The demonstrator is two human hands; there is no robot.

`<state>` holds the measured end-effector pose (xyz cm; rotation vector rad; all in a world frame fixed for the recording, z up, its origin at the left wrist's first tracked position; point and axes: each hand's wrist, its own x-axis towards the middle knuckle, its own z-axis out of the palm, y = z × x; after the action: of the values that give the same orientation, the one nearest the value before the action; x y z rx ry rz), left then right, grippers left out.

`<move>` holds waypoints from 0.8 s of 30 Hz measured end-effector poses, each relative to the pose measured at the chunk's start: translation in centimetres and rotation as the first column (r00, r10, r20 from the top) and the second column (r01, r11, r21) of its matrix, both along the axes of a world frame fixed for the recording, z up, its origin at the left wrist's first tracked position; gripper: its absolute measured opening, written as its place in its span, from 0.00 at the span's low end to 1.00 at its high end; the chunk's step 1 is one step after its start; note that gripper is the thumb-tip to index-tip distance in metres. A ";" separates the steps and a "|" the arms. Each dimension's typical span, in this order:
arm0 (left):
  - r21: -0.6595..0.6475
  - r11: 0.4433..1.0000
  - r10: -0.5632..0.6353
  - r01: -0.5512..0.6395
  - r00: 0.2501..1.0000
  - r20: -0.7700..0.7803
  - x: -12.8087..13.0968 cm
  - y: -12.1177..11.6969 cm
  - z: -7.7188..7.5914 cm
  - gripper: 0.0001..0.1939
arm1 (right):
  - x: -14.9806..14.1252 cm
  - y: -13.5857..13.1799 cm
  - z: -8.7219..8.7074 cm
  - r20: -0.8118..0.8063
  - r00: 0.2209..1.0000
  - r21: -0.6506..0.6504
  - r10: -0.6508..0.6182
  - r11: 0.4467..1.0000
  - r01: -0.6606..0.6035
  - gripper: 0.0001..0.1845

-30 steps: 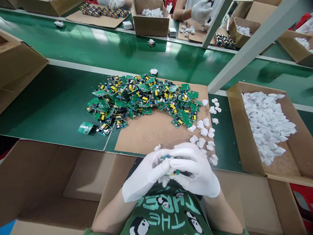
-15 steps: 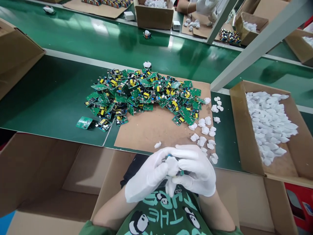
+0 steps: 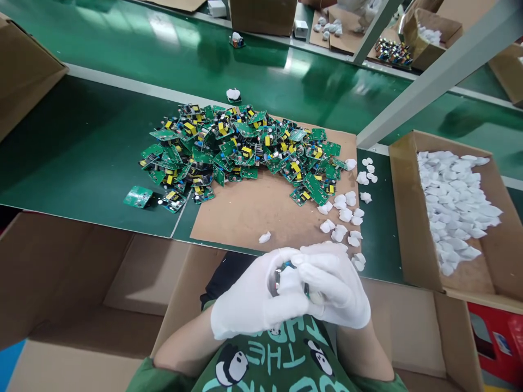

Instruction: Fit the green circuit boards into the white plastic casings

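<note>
Both my hands wear white gloves and meet close to my chest. My left hand (image 3: 251, 299) and my right hand (image 3: 337, 288) are closed together round a small green circuit board with a white piece (image 3: 289, 277) on it; most of it is hidden by the fingers. Ahead lies a heap of green circuit boards (image 3: 241, 149) partly on a brown cardboard sheet (image 3: 261, 209). Several loose white plastic pieces (image 3: 345, 215) lie at the sheet's right edge, just beyond my right hand.
An open carton of white plastic pieces (image 3: 453, 201) stands at the right. Large cardboard boxes (image 3: 102, 283) sit below the green bench (image 3: 81, 163). A grey metal post (image 3: 429, 71) slants across. A green conveyor (image 3: 183, 49) carries a small part; more cartons lie beyond.
My hands have turned the board between them and drawn slightly lower and closer together. The view has tilted down, so the far workers have left the picture.
</note>
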<state>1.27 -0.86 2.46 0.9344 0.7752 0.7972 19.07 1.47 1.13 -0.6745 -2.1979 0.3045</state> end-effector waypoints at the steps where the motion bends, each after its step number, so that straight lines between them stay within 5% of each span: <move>1: -0.002 1.000 0.000 0.000 0.999 -0.054 -0.1 0.1 0.1 0.08 | 0.0 0.1 0.2 0.036 0.999 -0.008 0.015 1.000 -0.015 0.18; 5: -0.006 1.000 0.002 -0.003 0.991 -0.132 -0.3 0.1 0.3 0.08 | 0.3 0.4 0.3 0.077 0.990 -0.064 0.118 0.992 -0.113 0.20; 10: -0.074 0.987 -0.125 0.145 0.967 0.222 -0.6 -0.2 -0.4 0.19 | 0.7 -0.2 -0.5 -0.007 0.998 -0.046 0.055 0.997 -0.055 0.28; 17: -0.188 0.978 0.004 0.089 0.896 0.445 -0.2 -0.6 -1.4 0.22 | -0.3 -1.0 -0.3 -0.066 0.998 0.035 -0.020 0.999 0.022 0.11; 22: -0.163 0.979 0.153 -0.122 0.969 0.195 -0.1 -0.8 -0.7 0.17 | -0.8 -1.1 -0.5 -0.084 0.996 0.044 -0.031 0.998 0.034 0.11; 24: -0.178 0.974 0.177 -0.138 0.958 0.227 -0.2 -0.8 -0.8 0.19 | -0.7 -0.9 -0.5 -0.086 0.996 0.007 0.020 1.000 -0.019 0.11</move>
<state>1.09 -1.70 1.69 0.6219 0.6944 0.9538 18.38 0.57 0.61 -0.6255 -2.1235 0.3310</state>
